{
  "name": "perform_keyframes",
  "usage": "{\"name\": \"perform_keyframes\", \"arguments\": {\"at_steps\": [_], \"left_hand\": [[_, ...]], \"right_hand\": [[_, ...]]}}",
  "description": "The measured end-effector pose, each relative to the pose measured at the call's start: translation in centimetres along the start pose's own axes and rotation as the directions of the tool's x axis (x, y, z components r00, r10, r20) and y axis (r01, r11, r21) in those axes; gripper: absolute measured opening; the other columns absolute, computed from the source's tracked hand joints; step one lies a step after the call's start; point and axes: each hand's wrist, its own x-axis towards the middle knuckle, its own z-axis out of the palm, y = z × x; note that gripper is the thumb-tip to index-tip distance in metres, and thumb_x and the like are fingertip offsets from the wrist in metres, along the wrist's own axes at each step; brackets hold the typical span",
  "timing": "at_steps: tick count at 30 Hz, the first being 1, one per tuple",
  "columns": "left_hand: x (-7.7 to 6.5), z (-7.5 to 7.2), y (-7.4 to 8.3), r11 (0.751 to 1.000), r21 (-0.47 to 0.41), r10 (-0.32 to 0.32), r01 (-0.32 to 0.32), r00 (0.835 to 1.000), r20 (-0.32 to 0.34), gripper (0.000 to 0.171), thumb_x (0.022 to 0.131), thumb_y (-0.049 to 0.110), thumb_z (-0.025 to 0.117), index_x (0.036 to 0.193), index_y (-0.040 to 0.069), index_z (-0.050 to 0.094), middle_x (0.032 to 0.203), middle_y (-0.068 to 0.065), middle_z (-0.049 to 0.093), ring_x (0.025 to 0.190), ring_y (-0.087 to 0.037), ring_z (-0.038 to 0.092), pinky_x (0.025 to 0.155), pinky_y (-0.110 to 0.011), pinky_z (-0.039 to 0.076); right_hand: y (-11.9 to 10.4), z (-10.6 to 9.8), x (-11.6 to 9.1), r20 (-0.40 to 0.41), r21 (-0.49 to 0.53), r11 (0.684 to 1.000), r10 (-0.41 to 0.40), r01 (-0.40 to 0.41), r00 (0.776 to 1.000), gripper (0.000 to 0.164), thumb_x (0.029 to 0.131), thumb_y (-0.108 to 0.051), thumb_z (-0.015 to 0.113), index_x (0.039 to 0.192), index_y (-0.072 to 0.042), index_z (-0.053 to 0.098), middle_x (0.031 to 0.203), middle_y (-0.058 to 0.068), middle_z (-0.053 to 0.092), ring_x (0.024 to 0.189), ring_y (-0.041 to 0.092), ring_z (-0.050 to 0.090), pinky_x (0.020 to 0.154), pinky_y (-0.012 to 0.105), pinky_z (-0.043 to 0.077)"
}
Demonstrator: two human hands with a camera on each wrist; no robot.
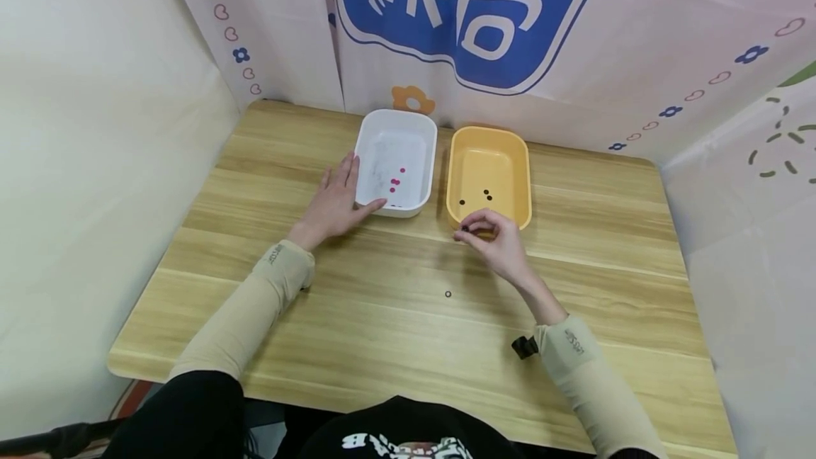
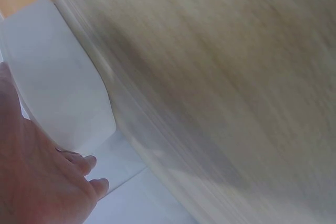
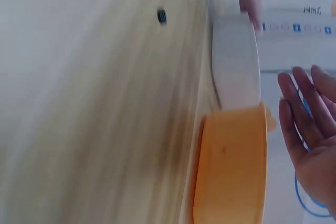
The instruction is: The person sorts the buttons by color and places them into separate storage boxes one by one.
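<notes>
My left hand (image 1: 336,204) rests at the white tray (image 1: 428,134), fingers along its left side and thumb at the near rim. In the left wrist view its fingertips show beside the tray's wall. Several small pink beads (image 1: 402,170) lie inside. My right hand (image 1: 500,246) is over the near rim of the yellow tray (image 1: 524,161), thumb and forefinger pinching a small black bead (image 1: 465,229). Black beads (image 1: 462,202) lie on that tray's floor. In the right wrist view the hand is above the orange-looking tray, and the pinched bead does not show.
A small dark ring-shaped bead (image 1: 448,294) lies by itself on the wooden table (image 1: 382,346), nearer me than the trays. The trays stand side by side along the far edge, before a printed cloth (image 1: 574,91). A black device (image 1: 525,347) sits at my right cuff.
</notes>
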Motion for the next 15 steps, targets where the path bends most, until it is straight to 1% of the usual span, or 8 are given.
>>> {"name": "perform_keyframes", "arguments": {"at_steps": [4, 6, 7, 8, 11, 13, 15], "left_hand": [[-0.1, 0.0, 0.0, 1.000, -0.005, -0.005, 0.005, 1.000, -0.001, 0.116, 0.106, 0.077, 0.046, 0.175, 0.000, -0.006, 0.186, -0.023, -0.003, 0.175, -0.040, 0.004, 0.143, -0.062, 0.003], [-0.1, 0.1, 0.0, 1.000, -0.008, -0.003, 0.003, 1.000, -0.002, 0.116, 0.106, 0.077, 0.046, 0.175, 0.000, -0.006, 0.186, -0.023, -0.003, 0.174, -0.040, 0.004, 0.143, -0.062, 0.003], [-0.1, 0.1, 0.0, 1.000, -0.008, -0.002, 0.002, 1.000, -0.002, 0.116, 0.106, 0.077, 0.046, 0.175, 0.000, -0.006, 0.186, -0.023, -0.002, 0.174, -0.040, 0.004, 0.143, -0.062, 0.003], [-0.1, 0.1, 0.0, 1.000, -0.009, -0.001, 0.001, 1.000, -0.001, 0.116, 0.106, 0.077, 0.046, 0.175, 0.000, -0.006, 0.186, -0.024, -0.002, 0.174, -0.041, 0.004, 0.142, -0.062, 0.002], [-0.1, 0.1, 0.0, 1.000, -0.009, 0.001, -0.001, 1.000, 0.000, 0.116, 0.106, 0.077, 0.045, 0.174, -0.001, -0.007, 0.186, -0.024, -0.003, 0.174, -0.041, 0.005, 0.142, -0.063, 0.002], [-0.1, 0.1, 0.0, 1.000, -0.006, 0.002, -0.002, 1.000, 0.000, 0.116, 0.106, 0.078, 0.045, 0.174, 0.000, -0.007, 0.186, -0.023, -0.004, 0.174, -0.041, 0.005, 0.142, -0.063, 0.003], [0.0, 0.0, 0.0, 1.000, -0.006, 0.002, -0.002, 1.000, -0.004, 0.115, 0.106, 0.077, 0.045, 0.175, -0.001, -0.006, 0.186, -0.023, -0.004, 0.174, -0.041, 0.006, 0.142, -0.063, 0.004]], "right_hand": [[1.0, -1.0, 1.6, -0.088, -0.090, 0.996, 0.009, -0.017, 0.996, 0.017, 0.094, 0.005, 0.083, 0.108, 0.010, 0.075, 0.106, 0.030, 0.078, 0.086, -0.006, 0.068, 0.084, 0.013, 0.061], [1.5, -1.4, 2.3, -0.124, -0.119, 0.992, 0.023, -0.038, 0.992, 0.016, 0.095, 0.001, 0.083, 0.108, 0.008, 0.077, 0.107, 0.028, 0.078, 0.088, -0.005, 0.066, 0.084, 0.013, 0.059], [1.8, -1.6, 2.6, -0.139, -0.129, 0.991, 0.026, -0.044, 0.990, 0.015, 0.096, 0.000, 0.083, 0.108, 0.007, 0.077, 0.107, 0.027, 0.078, 0.089, -0.004, 0.066, 0.085, 0.016, 0.058], [2.0, -1.7, 2.9, -0.154, -0.136, 0.989, 0.030, -0.051, 0.988, 0.015, 0.096, -0.001, 0.083, 0.108, 0.006, 0.078, 0.107, 0.027, 0.078, 0.089, -0.003, 0.066, 0.087, 0.019, 0.058], [2.4, -2.1, 3.6, -0.184, -0.146, 0.987, 0.034, -0.062, 0.982, 0.014, 0.097, -0.003, 0.082, 0.108, 0.006, 0.079, 0.109, 0.027, 0.079, 0.094, 0.004, 0.067, 0.094, 0.037, 0.061], [2.6, -2.3, 4.0, -0.197, -0.143, 0.988, 0.029, -0.058, 0.980, 0.015, 0.098, -0.002, 0.081, 0.109, 0.007, 0.079, 0.111, 0.028, 0.079, 0.099, 0.012, 0.070, 0.101, 0.050, 0.059], [2.9, -2.5, 4.3, -0.200, -0.125, 0.991, 0.026, -0.052, 0.979, 0.018, 0.098, -0.001, 0.080, 0.114, 0.008, 0.078, 0.118, 0.029, 0.079, 0.108, 0.024, 0.071, 0.108, 0.057, 0.056]]}}
